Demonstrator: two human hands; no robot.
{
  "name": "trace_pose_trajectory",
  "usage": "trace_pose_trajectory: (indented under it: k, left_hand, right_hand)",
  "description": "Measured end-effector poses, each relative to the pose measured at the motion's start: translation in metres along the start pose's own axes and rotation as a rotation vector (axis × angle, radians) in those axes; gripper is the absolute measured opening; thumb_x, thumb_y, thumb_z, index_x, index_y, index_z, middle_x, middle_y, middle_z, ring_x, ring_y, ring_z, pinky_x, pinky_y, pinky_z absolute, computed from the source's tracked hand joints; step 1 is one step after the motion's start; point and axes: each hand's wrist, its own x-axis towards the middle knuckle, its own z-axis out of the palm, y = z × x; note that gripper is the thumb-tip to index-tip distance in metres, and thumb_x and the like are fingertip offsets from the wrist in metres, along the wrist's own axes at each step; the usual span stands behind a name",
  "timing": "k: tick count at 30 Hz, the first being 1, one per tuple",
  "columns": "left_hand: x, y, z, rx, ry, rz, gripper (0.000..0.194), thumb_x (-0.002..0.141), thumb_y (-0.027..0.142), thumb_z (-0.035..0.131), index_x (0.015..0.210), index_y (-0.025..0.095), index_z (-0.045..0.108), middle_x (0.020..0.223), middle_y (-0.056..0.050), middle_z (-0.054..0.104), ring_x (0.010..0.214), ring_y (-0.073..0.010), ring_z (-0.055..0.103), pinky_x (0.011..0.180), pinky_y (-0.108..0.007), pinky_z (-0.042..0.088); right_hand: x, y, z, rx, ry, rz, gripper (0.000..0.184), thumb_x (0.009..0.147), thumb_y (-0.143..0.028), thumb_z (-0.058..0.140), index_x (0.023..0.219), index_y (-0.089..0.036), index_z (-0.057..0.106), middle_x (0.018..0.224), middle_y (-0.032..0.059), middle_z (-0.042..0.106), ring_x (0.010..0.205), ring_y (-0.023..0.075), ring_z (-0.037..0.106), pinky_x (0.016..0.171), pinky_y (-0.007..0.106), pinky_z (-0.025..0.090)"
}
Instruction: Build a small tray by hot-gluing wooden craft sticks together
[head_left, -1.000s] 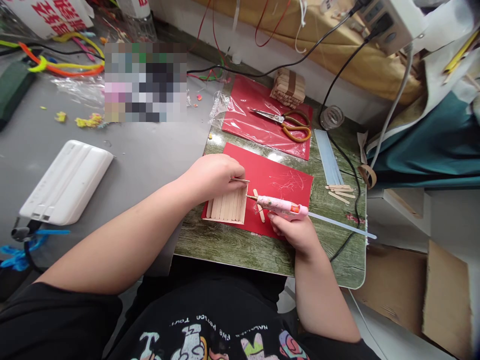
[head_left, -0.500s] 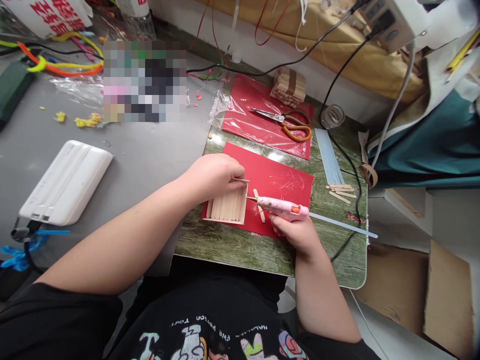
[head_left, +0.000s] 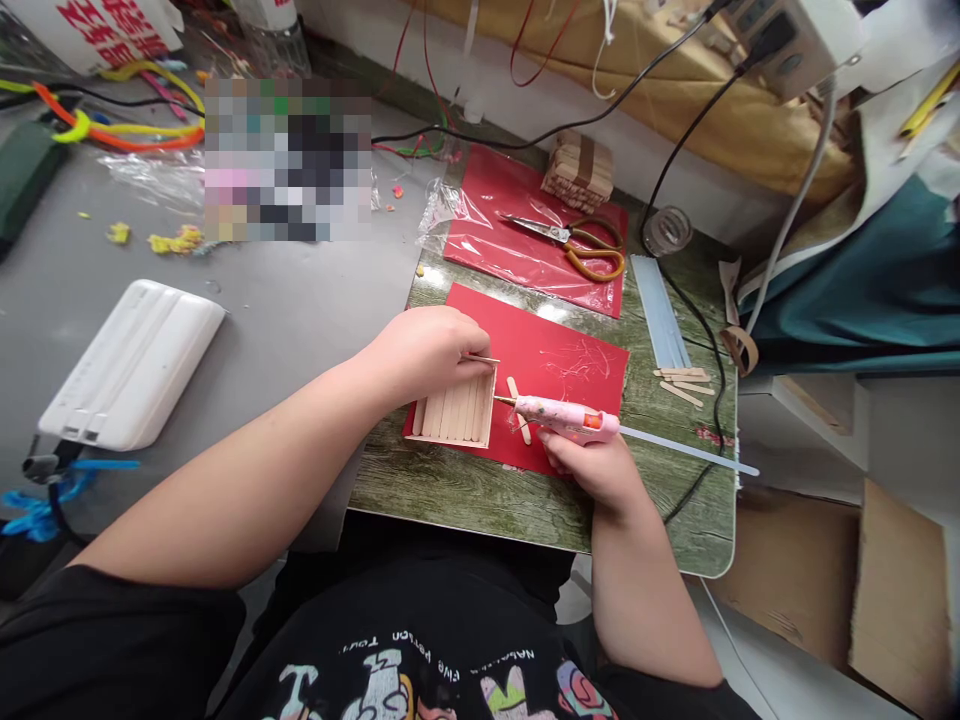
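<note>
A panel of wooden craft sticks (head_left: pixel 454 412), laid side by side with thin sticks standing along its edges, lies on a red sheet (head_left: pixel 517 325). My left hand (head_left: pixel 442 345) is closed at the panel's far edge, pinching a thin stick there; its fingertips are partly hidden. Wrapped around the handle of a pink hot glue gun (head_left: pixel 562 412), my right hand (head_left: pixel 596 462) keeps the metal nozzle at the panel's right edge. From the gun's rear sticks out a long translucent glue stick (head_left: pixel 690 450). A loose craft stick (head_left: pixel 513 388) lies under the nozzle.
Scissors (head_left: pixel 592 248) rest on a plastic-wrapped red pack (head_left: pixel 487 215), beside a bundle of craft sticks (head_left: pixel 577 172). Spare glue sticks (head_left: pixel 660 310) and short wooden pieces (head_left: pixel 684 382) lie to the right, near a black cable (head_left: pixel 709 340). A white power bank (head_left: pixel 131 365) sits left.
The glue gun's nozzle has shifted very slightly to the right along with my right hand. My left hand and the panel stay in place.
</note>
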Motion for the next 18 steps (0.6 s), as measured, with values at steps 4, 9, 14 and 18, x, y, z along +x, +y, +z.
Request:
trace_pose_trajectory:
  k: [4,9,14,18]
  left_hand:
    - [-0.0003,-0.0004,0.0002,-0.006,0.005,0.0,0.027,0.098,0.039,0.064,0.08,0.021,0.073,0.081,-0.002,0.07,0.08,-0.0172,0.062,0.065,-0.03,0.038]
    - [-0.0002,-0.0003,0.0009,0.002,0.012,0.008,0.026,0.098,0.039,0.065,0.08,0.021,0.073,0.081,-0.002,0.071,0.079,-0.017,0.062,0.064,-0.03,0.038]
    - [-0.0003,-0.0006,0.0011,0.007,0.015,0.016,0.027,0.098,0.039,0.064,0.08,0.021,0.073,0.081,-0.002,0.07,0.08,-0.0172,0.062,0.064,-0.031,0.038]
    - [0.0,-0.0012,0.0012,0.004,0.013,0.013,0.027,0.098,0.039,0.065,0.081,0.021,0.074,0.081,-0.002,0.071,0.08,-0.0177,0.063,0.064,-0.031,0.038]
  right_hand:
    - [0.0004,0.0014,-0.0007,-0.003,-0.01,-0.011,0.038,0.091,-0.022,0.071,0.127,-0.025,0.08,0.069,0.0004,0.066,0.054,0.0126,0.051,0.047,0.027,0.044]
    - [0.0002,-0.0012,-0.0001,0.013,-0.019,-0.028,0.037,0.09,-0.024,0.073,0.126,-0.025,0.081,0.071,0.0017,0.07,0.054,0.0132,0.053,0.047,0.027,0.045]
    - [0.0,-0.0036,0.0013,0.039,-0.037,-0.045,0.037,0.09,-0.024,0.073,0.126,-0.025,0.082,0.082,0.0044,0.077,0.057,0.0143,0.057,0.048,0.027,0.048]
    - [-0.0002,-0.0023,-0.0002,0.032,-0.039,-0.033,0.037,0.09,-0.026,0.074,0.126,-0.024,0.081,0.092,0.0071,0.08,0.064,0.0177,0.065,0.05,0.029,0.052]
